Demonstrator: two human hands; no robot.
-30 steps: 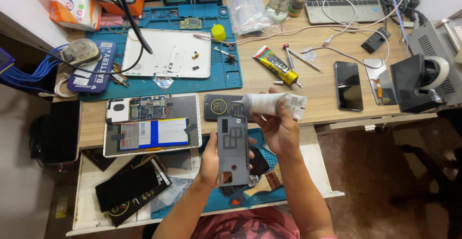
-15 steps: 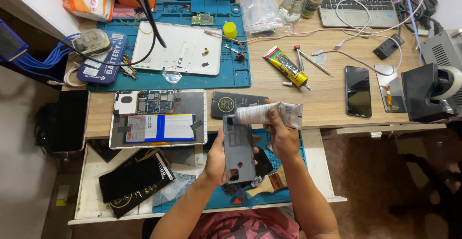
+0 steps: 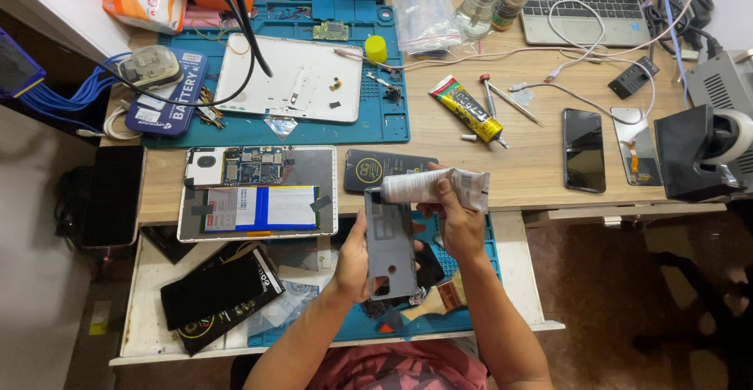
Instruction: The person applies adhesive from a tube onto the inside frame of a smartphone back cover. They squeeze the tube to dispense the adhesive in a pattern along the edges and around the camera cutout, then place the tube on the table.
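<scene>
Left hand [image 3: 354, 258] grips the grey phone back cover [image 3: 390, 242] over the drawer, long axis near-to-far. Right hand [image 3: 459, 221] grasps a white glue tube [image 3: 434, 185], nozzle pointing left; tip contact is hard to see.

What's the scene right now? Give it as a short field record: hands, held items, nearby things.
left hand: holds grey phone back cover by its left edge
right hand: grips white tube, nozzle at the cover's top corner
beside: opened tablet on the left
under hands: blue mat in the drawer
desk right: dark phone
</scene>
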